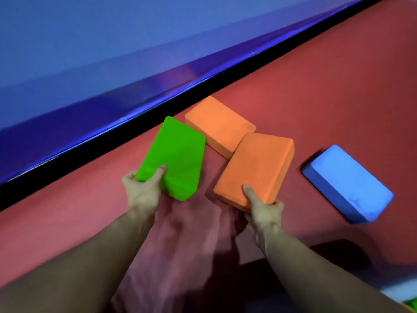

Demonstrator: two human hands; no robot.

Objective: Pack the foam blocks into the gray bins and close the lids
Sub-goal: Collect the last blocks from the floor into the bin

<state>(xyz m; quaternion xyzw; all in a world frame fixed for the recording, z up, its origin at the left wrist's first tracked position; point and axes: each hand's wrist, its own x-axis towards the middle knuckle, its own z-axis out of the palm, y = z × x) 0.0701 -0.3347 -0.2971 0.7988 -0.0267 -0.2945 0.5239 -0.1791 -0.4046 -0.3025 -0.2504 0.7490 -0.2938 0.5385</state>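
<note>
My left hand point(144, 188) grips the near end of a green foam block point(176, 154), thumb on top, with the block tilted up off the red mat. My right hand point(261, 208) grips the near corner of an orange foam block point(257, 168), thumb pressed on its top face. A second orange block point(216, 123) lies flat on the mat behind them, touching the held orange one. A blue block point(347, 184) lies alone on the mat to the right. No gray bin is in view.
The red mat point(316, 98) covers the floor. A black strip point(112, 132) runs diagonally along its far edge, with a blue padded surface point(112, 53) beyond it. A dark shadow falls at the lower right.
</note>
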